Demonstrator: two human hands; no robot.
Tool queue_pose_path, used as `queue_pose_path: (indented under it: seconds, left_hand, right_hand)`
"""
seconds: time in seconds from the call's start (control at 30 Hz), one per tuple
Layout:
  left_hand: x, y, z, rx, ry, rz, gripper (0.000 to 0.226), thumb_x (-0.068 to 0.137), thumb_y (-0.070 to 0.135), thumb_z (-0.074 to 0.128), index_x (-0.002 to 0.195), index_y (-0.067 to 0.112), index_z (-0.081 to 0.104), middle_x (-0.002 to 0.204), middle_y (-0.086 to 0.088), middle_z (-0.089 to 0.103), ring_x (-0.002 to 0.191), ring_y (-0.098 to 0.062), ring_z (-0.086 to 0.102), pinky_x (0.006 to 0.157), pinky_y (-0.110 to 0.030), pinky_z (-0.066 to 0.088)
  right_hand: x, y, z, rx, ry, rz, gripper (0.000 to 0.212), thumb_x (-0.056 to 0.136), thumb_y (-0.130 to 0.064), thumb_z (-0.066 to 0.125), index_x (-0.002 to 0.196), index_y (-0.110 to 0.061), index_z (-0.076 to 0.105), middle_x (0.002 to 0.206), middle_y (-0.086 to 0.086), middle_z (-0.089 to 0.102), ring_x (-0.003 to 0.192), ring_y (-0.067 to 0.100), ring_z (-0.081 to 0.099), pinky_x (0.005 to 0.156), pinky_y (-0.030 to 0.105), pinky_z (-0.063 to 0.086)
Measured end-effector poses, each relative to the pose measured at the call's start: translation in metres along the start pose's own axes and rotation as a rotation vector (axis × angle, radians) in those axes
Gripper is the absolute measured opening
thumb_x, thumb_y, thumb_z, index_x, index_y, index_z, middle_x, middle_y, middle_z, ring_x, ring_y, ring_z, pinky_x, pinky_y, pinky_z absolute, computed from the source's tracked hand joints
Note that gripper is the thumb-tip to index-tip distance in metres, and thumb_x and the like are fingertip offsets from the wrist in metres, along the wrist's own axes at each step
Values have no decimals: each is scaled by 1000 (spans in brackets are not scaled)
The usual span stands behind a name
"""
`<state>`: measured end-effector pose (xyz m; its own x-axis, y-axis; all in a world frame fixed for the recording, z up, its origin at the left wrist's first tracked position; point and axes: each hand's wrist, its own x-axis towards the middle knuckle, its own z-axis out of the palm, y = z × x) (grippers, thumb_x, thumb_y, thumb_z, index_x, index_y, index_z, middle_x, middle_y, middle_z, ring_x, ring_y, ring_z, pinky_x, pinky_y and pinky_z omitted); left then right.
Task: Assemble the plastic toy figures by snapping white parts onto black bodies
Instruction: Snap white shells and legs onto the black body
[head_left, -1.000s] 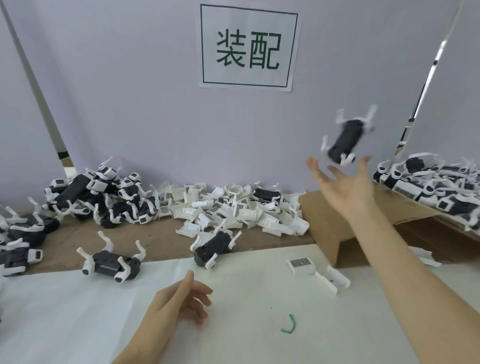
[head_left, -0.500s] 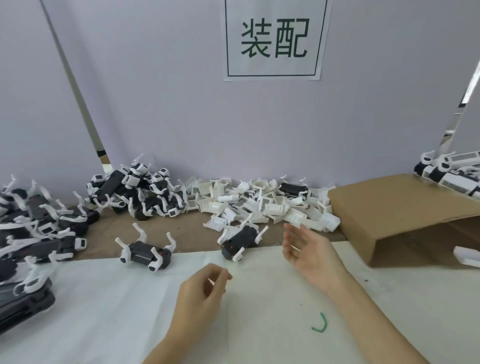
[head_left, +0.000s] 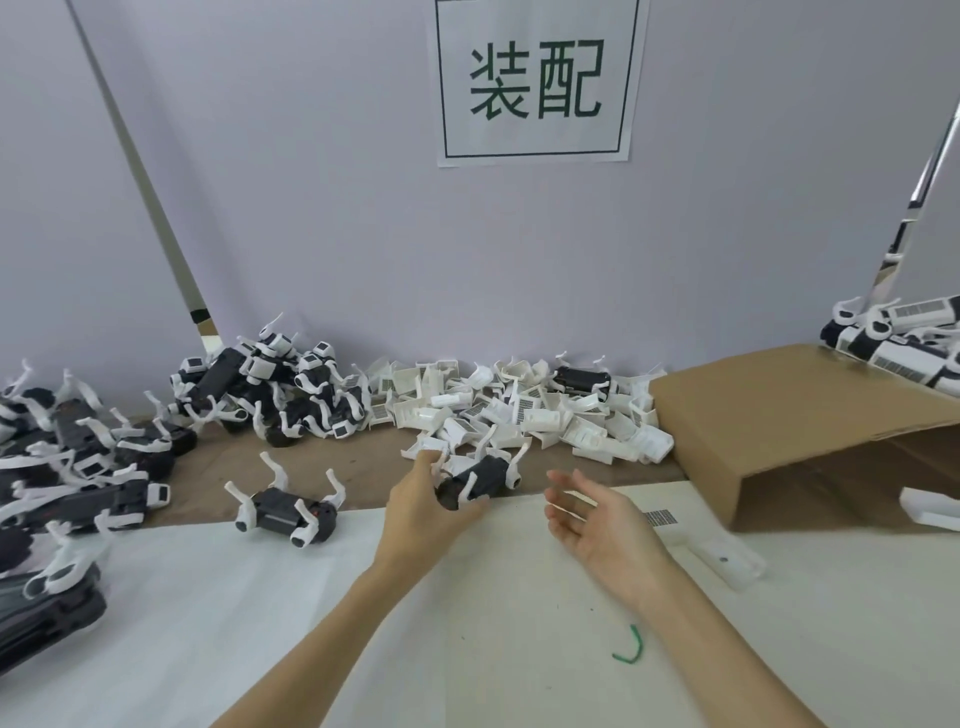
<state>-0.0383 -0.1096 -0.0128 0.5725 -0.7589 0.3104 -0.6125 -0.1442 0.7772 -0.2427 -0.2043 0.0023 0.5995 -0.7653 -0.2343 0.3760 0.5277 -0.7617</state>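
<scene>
A black body (head_left: 475, 480) with white legs is being grasped at its near end by the left hand (head_left: 423, 512), fingers curled round it, at the edge of the white sheet (head_left: 260, 623). The right hand (head_left: 597, 525) is being held empty just beside it, fingers loosely spread. Just behind, a heap of white parts (head_left: 524, 415) is lying unused. Finished figures (head_left: 893, 343) are being stacked on the cardboard box (head_left: 779, 410); judging by the bodies piled at left (head_left: 78, 467), much is remaining.
</scene>
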Motion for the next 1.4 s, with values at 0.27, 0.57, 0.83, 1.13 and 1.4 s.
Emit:
queue_pose_path:
  seconds: [0.27, 0.57, 0.83, 1.13, 1.4]
  left_hand:
    - [-58, 9, -39, -558, -127, -203, 50, 72, 76, 78, 100, 34, 78, 98, 6, 81, 95, -9, 72, 92, -34, 51]
    - [-84, -5, -49, -686, -262, -114, 48, 86, 51, 80, 129, 28, 74, 130, -1, 75, 124, -21, 68, 119, -48, 39]
    - [-85, -4, -61, -595, -184, -64, 47, 85, 59, 74, 120, 28, 75, 96, -5, 78, 82, -27, 74, 90, -34, 49]
    - [-74, -22, -73, -1097, -648, 22, 77, 87, -8, 53, 159, 16, 41, 164, -7, 42, 126, -48, 58, 106, -47, 51]
    - [-86, -6, -51, -940, -329, -318, 55, 100, 55, 57, 122, 9, 78, 127, -20, 73, 111, -40, 73, 97, -40, 61]
  right_hand:
    - [-31, -17, 14, -716, -375, 22, 61, 85, -29, 86, 138, -13, 61, 132, 13, 68, 117, 23, 69, 103, 43, 56]
    - [-54, 24, 15, -691, -217, -60, 60, 78, -33, 84, 130, -10, 67, 118, 15, 74, 100, 26, 75, 81, 29, 57]
    - [-65, 32, 23, -666, -164, -215, 57, 74, -51, 77, 116, -13, 72, 98, 13, 77, 85, 22, 74, 70, 29, 56]
    - [-63, 25, 16, -724, -310, -372, 78, 87, 11, 74, 144, -37, 50, 114, 18, 60, 86, 39, 74, 63, 38, 60]
    - [-69, 31, 21, -931, -393, -538, 92, 93, 25, 38, 152, -45, 41, 142, -9, 60, 124, 21, 65, 102, 25, 51]
